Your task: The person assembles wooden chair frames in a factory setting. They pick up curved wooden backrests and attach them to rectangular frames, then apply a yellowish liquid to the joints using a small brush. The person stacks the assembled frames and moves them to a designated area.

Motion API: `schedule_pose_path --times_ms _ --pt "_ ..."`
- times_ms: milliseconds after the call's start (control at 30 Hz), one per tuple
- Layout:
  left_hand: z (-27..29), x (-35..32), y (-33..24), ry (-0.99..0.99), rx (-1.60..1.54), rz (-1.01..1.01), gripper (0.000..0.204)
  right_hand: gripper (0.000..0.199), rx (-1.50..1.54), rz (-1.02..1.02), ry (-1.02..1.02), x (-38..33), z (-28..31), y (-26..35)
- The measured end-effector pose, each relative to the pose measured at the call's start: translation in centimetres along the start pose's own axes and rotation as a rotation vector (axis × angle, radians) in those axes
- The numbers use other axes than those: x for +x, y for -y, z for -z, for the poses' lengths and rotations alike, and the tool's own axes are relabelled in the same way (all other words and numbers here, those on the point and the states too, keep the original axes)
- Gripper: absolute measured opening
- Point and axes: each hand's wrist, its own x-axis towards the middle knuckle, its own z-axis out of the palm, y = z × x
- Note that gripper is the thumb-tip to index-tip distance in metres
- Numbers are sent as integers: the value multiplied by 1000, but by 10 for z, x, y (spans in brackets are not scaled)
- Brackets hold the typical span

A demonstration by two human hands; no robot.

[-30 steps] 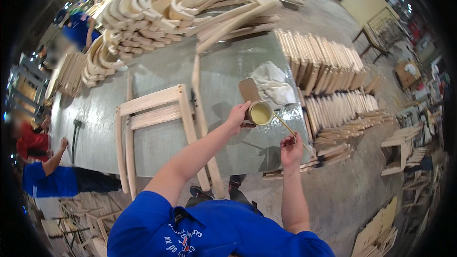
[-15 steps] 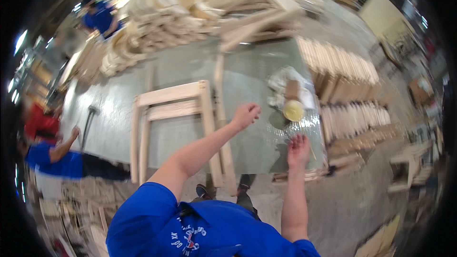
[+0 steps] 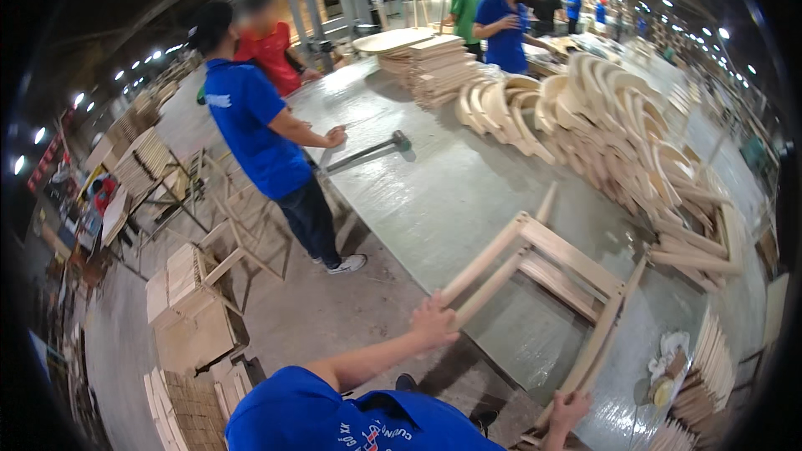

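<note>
Wooden chair frame (image 3: 543,271) (on the table (image 3: 434,192)) gripped by both hands.

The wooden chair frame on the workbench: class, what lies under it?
The wooden chair frame rests on the grey workbench; its legs overhang the edge, held by the left hand and right hand. The top beneath its rails is covered.

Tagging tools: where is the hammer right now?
The long-handled mallet lies on the grey worktable, upper centre of the head view, beside the blue-shirted co-worker's hand, left of curved wooden parts.
</note>
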Motion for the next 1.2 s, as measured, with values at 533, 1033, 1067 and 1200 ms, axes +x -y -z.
schedule_pose_path --times_ms 533,1033,1067,1200 --pt "72 36 263 -277 -216 170 45 50 92 203 56 -32 -136 237" --pt "9 17 191 -705 73 -613 40 22 456 865 312 -81 -135 199" --pt "-8 -19 176 -558 67 -662 43 22 388 777 427 -101 -132 153" --pt "-61 -120 130 69 -233 -719 43 21 286 154 497 -169 -60 1"
